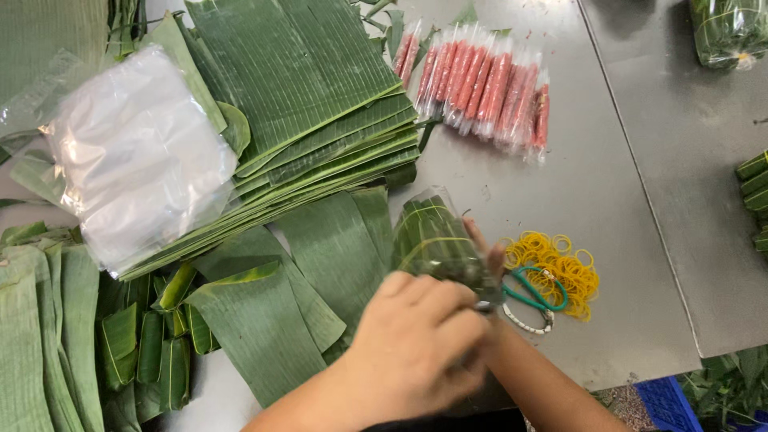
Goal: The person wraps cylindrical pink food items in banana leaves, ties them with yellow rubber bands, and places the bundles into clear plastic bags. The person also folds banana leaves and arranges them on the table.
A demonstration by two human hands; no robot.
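From my remote seat, the far left is all banana leaf: long, ribbed strips (40, 336) lying flat, matte green, with small folded leaf pieces (152, 340) tucked below them. Above sits a stack of clear plastic bags (136, 152), glossy and crinkled, resting on a tall pile of cut leaf sheets (320, 96) whose squared edges fan out like pages. A few loose sheets (264, 320) lie on the grey metal table (608, 184) in front of that pile.

At centre I see my left hand (416, 344), back up and fingers curled closed over the lower end of a leaf-wrapped bundle (436, 240). The bundle is a compact packet inside a clear film sleeve, standing tilted up from the hands, just right of the loose sheets. My right hand (488, 268) is mostly hidden behind the left; only a few fingertips show against the bundle's right side, so I cannot tell whether it is closed or loose.

Just right of the hands lies a heap of thin yellow rubber bands (560, 264), with a green cord loop and a pale beaded ring (532, 308) on its near edge. Further back a row of slim red sticks in clear wrappers (480, 84) lies side by side. At the far right edge are stacked green wrapped pieces (756, 196), and a bagged leaf bundle (728, 32) sits in the top corner.
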